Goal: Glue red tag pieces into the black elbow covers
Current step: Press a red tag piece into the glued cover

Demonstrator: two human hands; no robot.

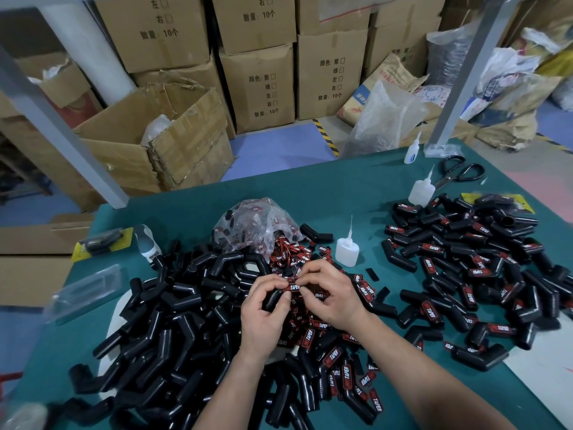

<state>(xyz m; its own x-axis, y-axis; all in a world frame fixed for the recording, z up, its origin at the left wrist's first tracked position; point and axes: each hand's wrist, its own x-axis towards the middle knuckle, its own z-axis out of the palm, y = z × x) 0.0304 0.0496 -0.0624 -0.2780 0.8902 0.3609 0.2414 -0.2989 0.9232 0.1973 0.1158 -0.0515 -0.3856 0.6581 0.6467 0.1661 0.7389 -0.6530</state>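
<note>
My left hand point(266, 311) grips a black elbow cover point(273, 301) at the middle of the green table point(192, 197). My right hand point(328, 293) pinches a red "TAPER" tag point(294, 287) against the cover's top. Loose red tags point(288, 254) spill from a clear plastic bag point(254, 225) just behind the hands. A big heap of plain black covers point(173, 321) lies to the left. Covers with tags on them point(474, 265) pile up at the right. A glue bottle point(348, 248) stands upright right of the bag.
A second glue bottle point(421, 189) and a third point(412, 150) stand at the back right, near black scissors point(459, 172). A yellow-carded pack point(99, 240) and a clear sleeve point(86, 290) lie at the left edge. Cardboard boxes point(257, 85) stack behind the table.
</note>
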